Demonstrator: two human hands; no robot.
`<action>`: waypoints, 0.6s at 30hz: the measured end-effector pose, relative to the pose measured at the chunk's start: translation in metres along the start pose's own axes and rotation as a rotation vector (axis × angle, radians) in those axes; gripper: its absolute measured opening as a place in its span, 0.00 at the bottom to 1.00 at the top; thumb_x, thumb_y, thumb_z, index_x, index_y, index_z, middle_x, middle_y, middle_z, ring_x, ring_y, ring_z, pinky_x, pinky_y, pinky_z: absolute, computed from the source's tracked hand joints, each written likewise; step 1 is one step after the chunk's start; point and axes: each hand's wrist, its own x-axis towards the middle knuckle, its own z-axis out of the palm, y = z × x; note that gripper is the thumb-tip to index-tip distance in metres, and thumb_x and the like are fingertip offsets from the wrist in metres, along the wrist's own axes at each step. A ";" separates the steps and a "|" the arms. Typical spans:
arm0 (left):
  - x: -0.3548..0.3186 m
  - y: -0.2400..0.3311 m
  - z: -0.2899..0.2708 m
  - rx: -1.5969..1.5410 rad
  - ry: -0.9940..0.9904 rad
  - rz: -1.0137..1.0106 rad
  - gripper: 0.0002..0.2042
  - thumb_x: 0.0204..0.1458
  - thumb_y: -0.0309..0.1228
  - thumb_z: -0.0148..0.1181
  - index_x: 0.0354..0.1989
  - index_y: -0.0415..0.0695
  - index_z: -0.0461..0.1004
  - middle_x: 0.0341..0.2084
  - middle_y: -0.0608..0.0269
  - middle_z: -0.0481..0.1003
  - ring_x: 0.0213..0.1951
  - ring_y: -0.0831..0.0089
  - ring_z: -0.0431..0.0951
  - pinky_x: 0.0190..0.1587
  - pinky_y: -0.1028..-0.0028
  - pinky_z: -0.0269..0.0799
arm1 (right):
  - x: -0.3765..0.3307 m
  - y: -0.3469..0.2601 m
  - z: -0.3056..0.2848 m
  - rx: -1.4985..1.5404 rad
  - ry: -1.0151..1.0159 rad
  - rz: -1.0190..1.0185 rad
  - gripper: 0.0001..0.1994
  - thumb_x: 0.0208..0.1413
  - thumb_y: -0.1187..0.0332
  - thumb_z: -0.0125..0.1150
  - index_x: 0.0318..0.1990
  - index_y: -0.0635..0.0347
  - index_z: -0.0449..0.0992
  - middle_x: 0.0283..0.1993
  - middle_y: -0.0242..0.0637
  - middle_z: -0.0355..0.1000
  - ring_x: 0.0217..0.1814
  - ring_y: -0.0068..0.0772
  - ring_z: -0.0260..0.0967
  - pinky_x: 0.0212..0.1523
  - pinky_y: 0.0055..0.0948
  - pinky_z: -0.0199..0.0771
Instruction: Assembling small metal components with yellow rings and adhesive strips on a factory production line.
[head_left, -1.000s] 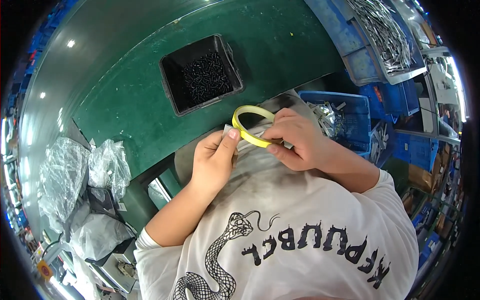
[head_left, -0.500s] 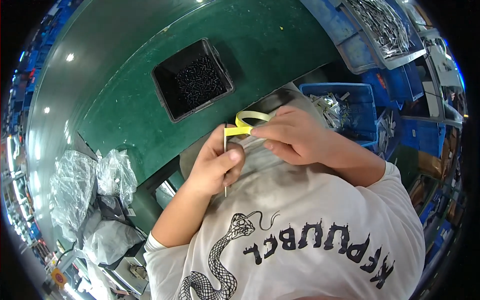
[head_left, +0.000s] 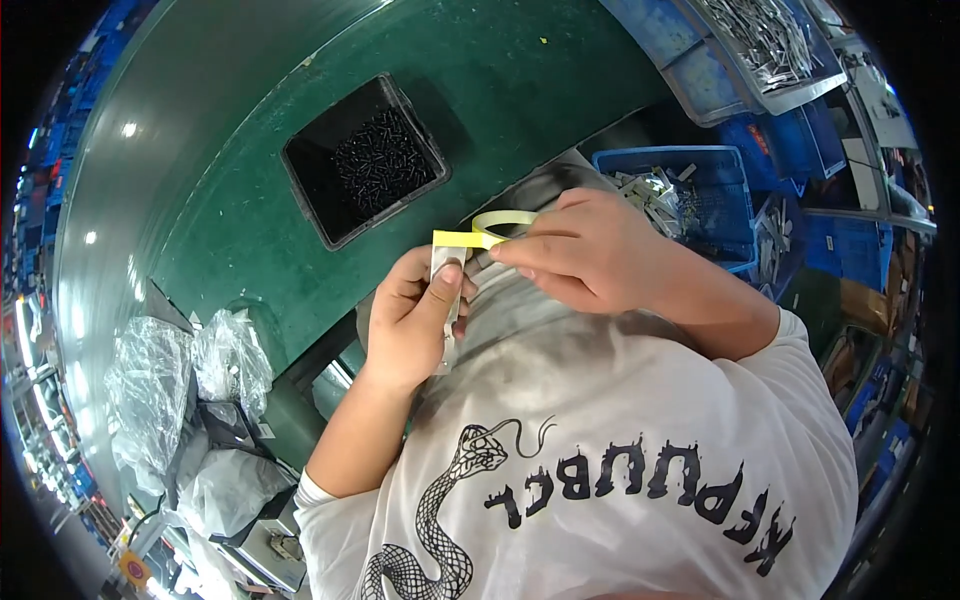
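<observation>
In front of my chest, my left hand [head_left: 412, 318] is closed on a narrow, flat, silvery metal strip [head_left: 447, 258], its thumb pressed on the broad face. A roll of yellow tape [head_left: 505, 218] hangs from my right hand [head_left: 590, 252], whose fingers pinch it at the near side. From the roll a short length of bright yellow tape [head_left: 457, 239] runs left and lies across the top end of the metal strip. The lower end of the strip shows below my left fingers.
A black bin [head_left: 368, 160] of small black cylindrical parts stands on the green table [head_left: 240, 210]. To the right are a blue crate [head_left: 735, 200] of metal pieces and a grey tray [head_left: 800, 90] of thin strips. Clear plastic bags [head_left: 150, 390] lie at left.
My left hand has turned the metal strip from edge-on to show its broad face. Tape and both hands sit slightly higher in view, the tape still joining roll and strip.
</observation>
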 end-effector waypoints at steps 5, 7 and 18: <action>-0.001 -0.002 0.003 -0.033 0.013 0.057 0.09 0.66 0.30 0.52 0.49 0.39 0.71 0.32 0.64 0.76 0.31 0.80 0.73 0.27 0.79 0.71 | 0.002 -0.002 0.003 0.014 0.001 0.060 0.17 0.50 0.74 0.65 0.50 0.59 0.78 0.30 0.30 0.74 0.28 0.31 0.71 0.32 0.32 0.67; -0.001 -0.003 0.003 -0.033 0.028 0.097 0.09 0.66 0.29 0.53 0.50 0.39 0.71 0.33 0.64 0.76 0.31 0.80 0.73 0.27 0.79 0.71 | 0.004 -0.003 0.002 0.017 -0.003 0.061 0.17 0.50 0.73 0.64 0.50 0.59 0.78 0.29 0.29 0.74 0.27 0.31 0.71 0.32 0.32 0.67; -0.001 -0.004 0.005 -0.039 0.038 0.096 0.09 0.66 0.30 0.53 0.49 0.39 0.70 0.33 0.64 0.76 0.30 0.81 0.73 0.26 0.79 0.72 | 0.003 -0.003 0.006 0.059 0.014 0.084 0.16 0.52 0.74 0.63 0.49 0.59 0.77 0.28 0.31 0.73 0.26 0.34 0.70 0.32 0.33 0.68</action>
